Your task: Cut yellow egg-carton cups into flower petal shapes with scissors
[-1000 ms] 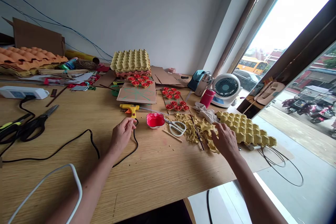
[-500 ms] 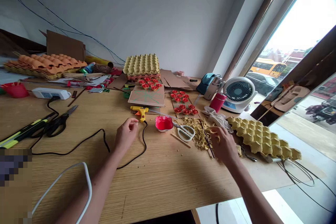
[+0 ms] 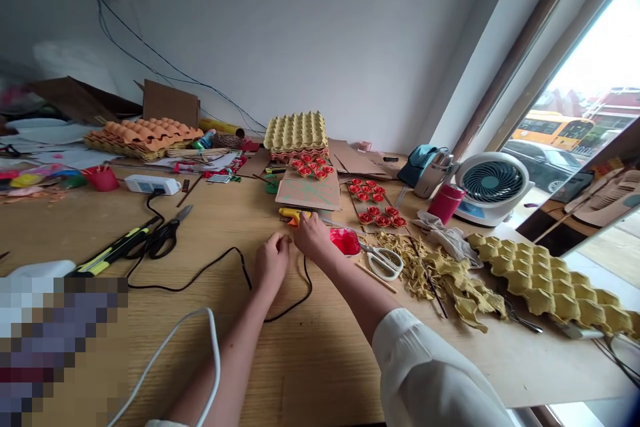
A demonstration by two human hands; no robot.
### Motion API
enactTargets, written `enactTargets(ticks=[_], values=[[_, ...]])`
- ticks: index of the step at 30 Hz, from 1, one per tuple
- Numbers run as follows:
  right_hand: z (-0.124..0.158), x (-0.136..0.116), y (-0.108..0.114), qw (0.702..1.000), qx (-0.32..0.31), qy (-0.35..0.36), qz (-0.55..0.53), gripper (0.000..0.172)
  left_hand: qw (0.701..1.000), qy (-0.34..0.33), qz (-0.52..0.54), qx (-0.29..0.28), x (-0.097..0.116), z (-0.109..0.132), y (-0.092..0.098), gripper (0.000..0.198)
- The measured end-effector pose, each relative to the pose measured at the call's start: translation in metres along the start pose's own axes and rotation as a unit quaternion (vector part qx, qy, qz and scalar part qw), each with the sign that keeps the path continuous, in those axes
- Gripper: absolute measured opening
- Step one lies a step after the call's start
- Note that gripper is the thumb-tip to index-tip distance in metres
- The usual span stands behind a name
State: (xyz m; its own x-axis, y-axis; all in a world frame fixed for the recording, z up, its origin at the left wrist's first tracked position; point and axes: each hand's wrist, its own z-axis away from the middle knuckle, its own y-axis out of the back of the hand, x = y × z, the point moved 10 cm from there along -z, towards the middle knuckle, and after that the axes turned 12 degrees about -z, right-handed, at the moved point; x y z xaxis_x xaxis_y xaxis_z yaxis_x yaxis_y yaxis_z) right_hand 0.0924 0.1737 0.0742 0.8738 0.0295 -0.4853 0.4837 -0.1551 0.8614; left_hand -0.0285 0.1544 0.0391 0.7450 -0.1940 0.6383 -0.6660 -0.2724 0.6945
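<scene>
Taking 12 o'clock as straight ahead of the person, and the right hand as the middle of the clock, a white cable (image 3: 217, 357) loops nearest, at 7 o'clock, in front of the left forearm. A black cord (image 3: 309, 287) curves on the table (image 3: 320, 373) at 6 o'clock. The left hand (image 3: 273, 260) is at 8 o'clock, its fingers curled and their tips near together; I cannot tell if something is between them. The right hand (image 3: 313, 237) is at the glue gun (image 3: 289, 213), which lies at 11 o'clock; the hand covers the handle, so I cannot tell if it grips it. At 3 o'clock, just beside the right wrist, there is a red bowl (image 3: 345, 240), partly hidden. A stick (image 3: 376, 277) and white scissors (image 3: 394, 265) lie at 4 o'clock, then yellow scraps (image 3: 407, 267) and an egg tray (image 3: 545, 277) between 3 and 4. Black scissors (image 3: 164, 238) are at 9 o'clock. Farther, a cardboard (image 3: 310, 193) is at 12 o'clock, red flowers (image 3: 383, 221) at 2, and behind the cardboard a tray stack (image 3: 295, 132).
</scene>
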Motion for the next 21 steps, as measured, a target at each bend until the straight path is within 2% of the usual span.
enactTargets(ticks=[6,13,21], values=[[-0.02,0.019,-0.027,0.998,-0.003,-0.06,0.028,0.033,0.998,0.014,0.056,0.039,-0.007,-0.003,0.003,0.019],[-0.031,0.027,-0.039,0.999,0.007,-0.043,0.007,0.033,0.994,0.024,0.093,0.05,-0.009,-0.007,0.001,0.018],[-0.034,0.015,-0.043,0.999,0.001,-0.028,-0.024,0.037,0.994,0.014,0.088,0.056,-0.01,-0.008,0.001,0.018]])
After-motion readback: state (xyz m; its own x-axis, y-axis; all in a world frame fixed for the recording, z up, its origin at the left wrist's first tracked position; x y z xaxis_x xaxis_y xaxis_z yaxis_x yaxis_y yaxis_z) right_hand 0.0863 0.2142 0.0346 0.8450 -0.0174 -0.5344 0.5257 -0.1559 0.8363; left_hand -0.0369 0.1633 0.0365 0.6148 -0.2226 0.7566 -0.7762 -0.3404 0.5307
